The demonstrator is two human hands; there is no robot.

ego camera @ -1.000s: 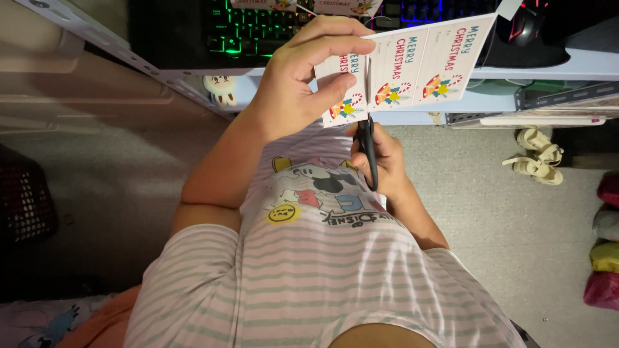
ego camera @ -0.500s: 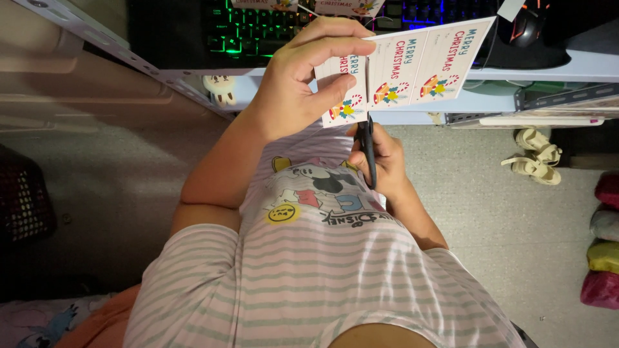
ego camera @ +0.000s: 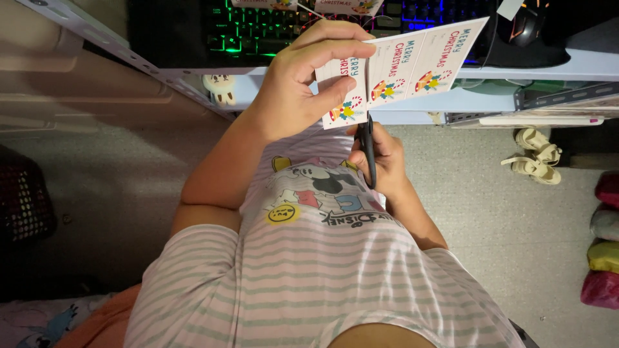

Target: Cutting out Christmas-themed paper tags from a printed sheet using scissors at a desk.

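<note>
Left hand [ego camera: 290,90] pinches a sheet of printed cards [ego camera: 403,67], holding it up taut for cutting. Right hand [ego camera: 380,161] grips black scissors [ego camera: 367,145], blades meeting the sheet's lower edge between two cards.

A strip of white paper labels [ego camera: 400,67] sticks out to the right of the left hand [ego camera: 296,90], pinched between its thumb and fingers. Each label is a tall rectangle with red lettering and a small, colourful picture near the bottom. More labels of the same kind [ego camera: 335,6] lie just above that hand, on the desk.
</note>
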